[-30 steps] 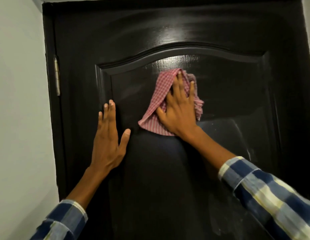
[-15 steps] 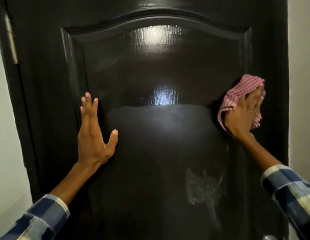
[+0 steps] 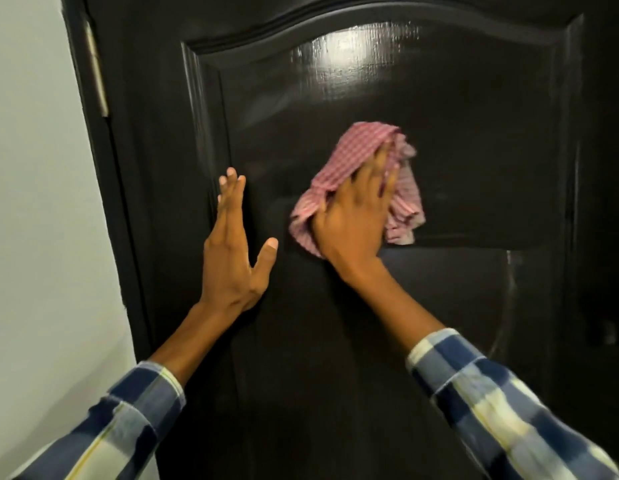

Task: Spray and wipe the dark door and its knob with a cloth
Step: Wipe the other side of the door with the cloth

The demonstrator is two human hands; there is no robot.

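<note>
A glossy dark door (image 3: 457,140) with an arched raised panel fills the view. A bunched red-and-white checked cloth (image 3: 349,157) lies against the middle of the panel. My right hand (image 3: 353,220) presses flat on the cloth with straight fingers. My left hand (image 3: 232,251) rests flat on the door beside the panel's left edge, fingers up, thumb spread. The door knob is not in view, and no spray bottle shows.
A light grey wall (image 3: 34,202) borders the door on the left. A metal hinge (image 3: 97,67) sits on the door's left edge near the top. Faint wipe streaks (image 3: 509,306) curve down the lower right of the panel.
My right hand swept the cloth from the panel's middle to its right edge and back to the middle. My left hand stayed flat on the door.
</note>
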